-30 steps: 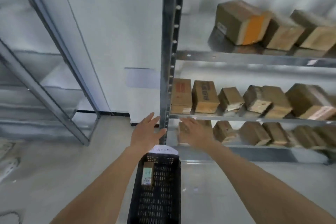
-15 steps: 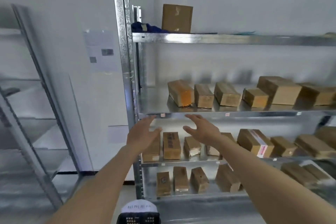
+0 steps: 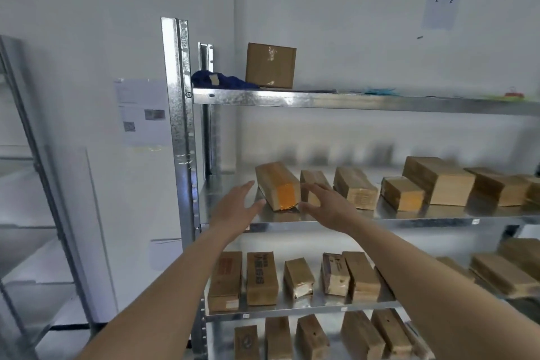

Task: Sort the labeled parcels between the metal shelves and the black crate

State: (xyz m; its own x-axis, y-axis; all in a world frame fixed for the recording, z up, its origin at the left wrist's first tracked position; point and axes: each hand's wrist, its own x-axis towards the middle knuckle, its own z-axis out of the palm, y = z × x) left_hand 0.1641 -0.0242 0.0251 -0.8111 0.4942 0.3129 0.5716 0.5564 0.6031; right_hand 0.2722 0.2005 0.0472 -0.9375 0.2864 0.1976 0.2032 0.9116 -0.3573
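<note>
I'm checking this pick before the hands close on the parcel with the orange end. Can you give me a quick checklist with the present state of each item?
1. Both hands free: ok. The left hand and right hand are open and hold nothing.
2. Hands flank the target: ok. The orange-ended parcel sits between them on the shelf.
3. Contact made: cannot tell. The fingers are close, but touch is unclear.
4. Room on the left side: ok. Bare shelf lies there.
5. Room on the right side: not ok. The neighbouring parcel sits close.
6. Black crate ready: cannot tell. It is out of view.
</note>
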